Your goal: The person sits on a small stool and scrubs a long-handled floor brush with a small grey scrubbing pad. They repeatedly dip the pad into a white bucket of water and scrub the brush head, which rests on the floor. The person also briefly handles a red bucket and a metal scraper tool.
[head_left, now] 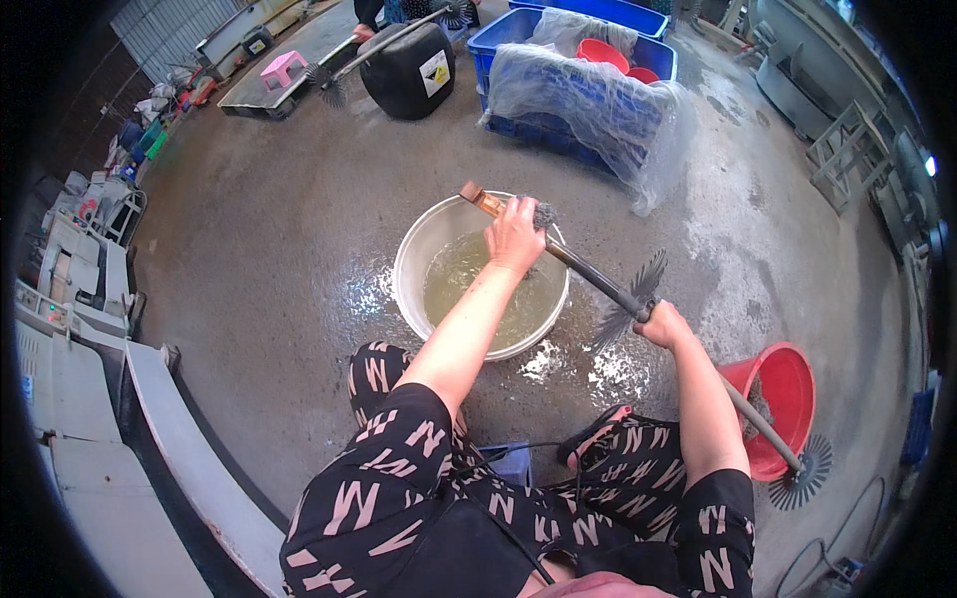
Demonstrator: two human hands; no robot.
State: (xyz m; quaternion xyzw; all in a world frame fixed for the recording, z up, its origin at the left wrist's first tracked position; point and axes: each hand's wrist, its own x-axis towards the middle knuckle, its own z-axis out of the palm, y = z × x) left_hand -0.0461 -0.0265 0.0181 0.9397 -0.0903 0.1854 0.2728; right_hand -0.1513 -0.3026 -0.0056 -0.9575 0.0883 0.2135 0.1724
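The left hand [514, 237] has its fingers curled over a wad of steel wool [544, 213], pressing it against a long rod [588, 276] near the rod's copper-coloured end [478, 197]. The right hand [665, 325] has its fingers wrapped tight round the same rod further down, just beside a disc of grey fins [628, 299] fixed on it. Behind the right hand the rod runs on past the forearm to a second finned disc [800, 480], close to a red bucket [788, 384]. Directly under the left hand stands a pale basin [414, 261] of murky water, and the rod's upper part lies across its rim. Wet concrete floor [299, 269] spreads around the basin. Far beyond the left hand sit a blue crate [558, 130] draped in clear plastic sheet and a black canister [404, 75].
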